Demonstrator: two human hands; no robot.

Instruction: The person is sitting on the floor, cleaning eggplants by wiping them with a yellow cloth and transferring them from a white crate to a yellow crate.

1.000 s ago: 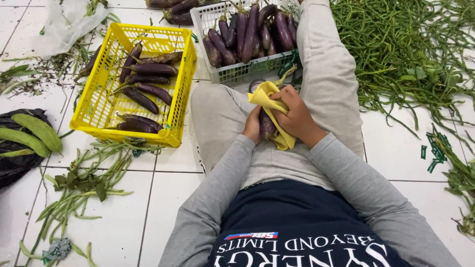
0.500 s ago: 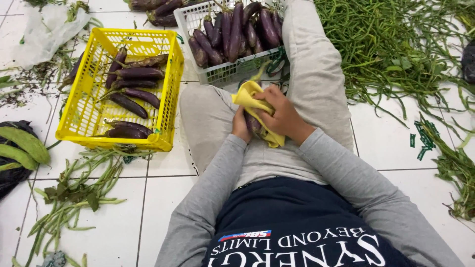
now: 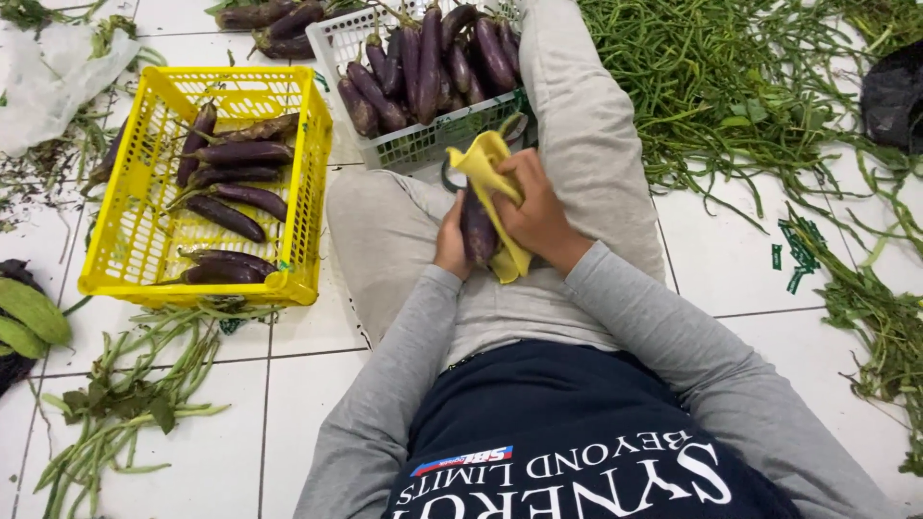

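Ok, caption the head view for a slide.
Seated person's right hand wipes an eggplant with a yellow cloth, left hand steadying it, between two crates.

Your 2 arms, in grey sleeves, bend at the elbows and converge over your lap, between your raised knees. Your left hand sits lower, wrist straight, its fingers curled closed in a grip beneath what it holds. Your right hand lies above and just beside it, knuckles up, fingers folded down and pressing inward. The 2 hands nearly touch at the thumbs.
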